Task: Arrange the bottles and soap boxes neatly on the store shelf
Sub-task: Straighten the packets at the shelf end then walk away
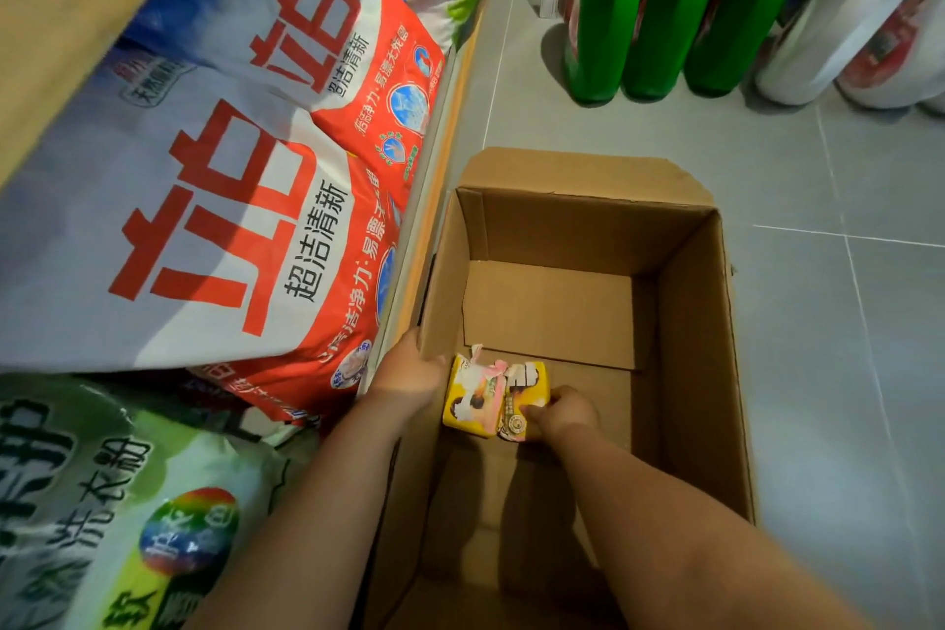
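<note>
A yellow and pink soap box [491,397] with a torn top lies at the bottom of an open cardboard carton [700,322] on the floor. My right hand [560,412] grips the soap box at its right end, fingers curled over it. My left hand [409,371] reaches into the carton against its left wall and touches the left side of the soap box; its fingers are hidden behind the hand. Three green bottles [659,5] stand on the floor at the top, with white bottles [838,15] to their right.
The low store shelf on the left holds large detergent powder bags [230,200], white, red and blue, and a green-white bag [102,501] nearer to me. The shelf edge [434,200] runs right beside the carton. Grey tiled floor [844,322] lies right of the carton.
</note>
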Demonstrator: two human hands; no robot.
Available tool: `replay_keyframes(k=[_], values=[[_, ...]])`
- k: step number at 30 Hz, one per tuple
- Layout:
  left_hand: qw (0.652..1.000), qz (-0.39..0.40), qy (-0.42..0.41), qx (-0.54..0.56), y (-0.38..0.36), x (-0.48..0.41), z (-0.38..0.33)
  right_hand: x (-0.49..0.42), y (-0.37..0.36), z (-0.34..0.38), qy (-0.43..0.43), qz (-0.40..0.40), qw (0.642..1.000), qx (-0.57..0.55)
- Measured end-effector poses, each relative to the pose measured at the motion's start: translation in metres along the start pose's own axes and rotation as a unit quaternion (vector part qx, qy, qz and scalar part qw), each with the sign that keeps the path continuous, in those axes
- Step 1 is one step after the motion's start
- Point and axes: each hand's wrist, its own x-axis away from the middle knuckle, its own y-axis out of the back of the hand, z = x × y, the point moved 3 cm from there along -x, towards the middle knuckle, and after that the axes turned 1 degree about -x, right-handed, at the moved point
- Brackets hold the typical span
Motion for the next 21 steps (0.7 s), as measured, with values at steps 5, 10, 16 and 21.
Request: replay_keyframes(k=[5, 10, 16, 21], values=[[0.999, -0.031, 0.025, 0.01, 0.0, 0.007, 0.0, 0.002, 0.004, -0.001, -0.005, 0.045, 0.999, -0.024], [0.991, -0.03, 0.072, 0.105, 0.02, 0.072, -0.004, 0.075, 0.047, -0.005, -0.016, 0.143, 0.989, -0.034], [0.942, 0.102, 0.246, 0.203, 0.05, 0.23, -0.017, 0.233, 0.149, -0.025, -0.037, 0.18, 0.982, 0.036], [0.929, 0.196, 0.304, 0.073, 0.097, 0.375, -0.047, 0.377, 0.242, -0.012, -0.025, 0.187, 0.977, 0.096]])
